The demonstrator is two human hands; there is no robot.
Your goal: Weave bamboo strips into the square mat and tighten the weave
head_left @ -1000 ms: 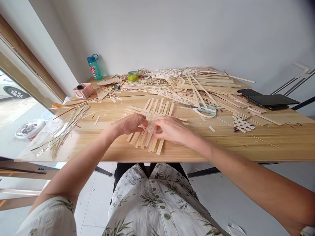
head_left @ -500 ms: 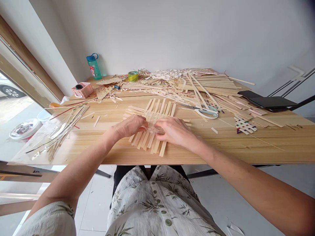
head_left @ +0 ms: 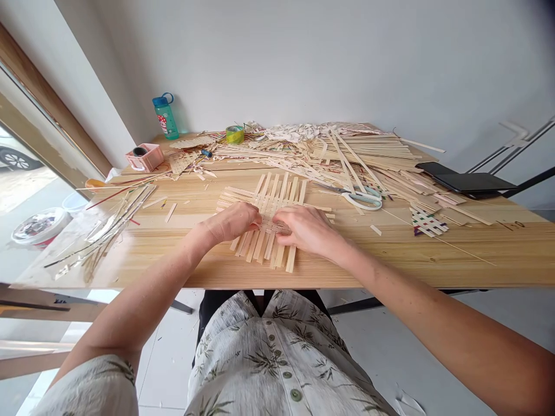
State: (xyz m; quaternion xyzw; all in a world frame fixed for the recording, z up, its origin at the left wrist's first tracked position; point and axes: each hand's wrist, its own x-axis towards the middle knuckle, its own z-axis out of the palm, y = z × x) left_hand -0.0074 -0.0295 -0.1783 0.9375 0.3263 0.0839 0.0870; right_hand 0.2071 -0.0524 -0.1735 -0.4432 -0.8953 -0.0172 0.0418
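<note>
Our left hand and right hand press palm-down on a flat, criss-cross mat of pale bamboo strips, which lies near the front edge of a light wooden table. Their curled fingers close to a narrow grip over the mat's middle, though we cannot tell whether they pinch any single strip. Beyond the mat we have a heaped pile of loose pale strips, pale-handled scissors on its near side, and a small multicoloured woven piece off to the right.
</note>
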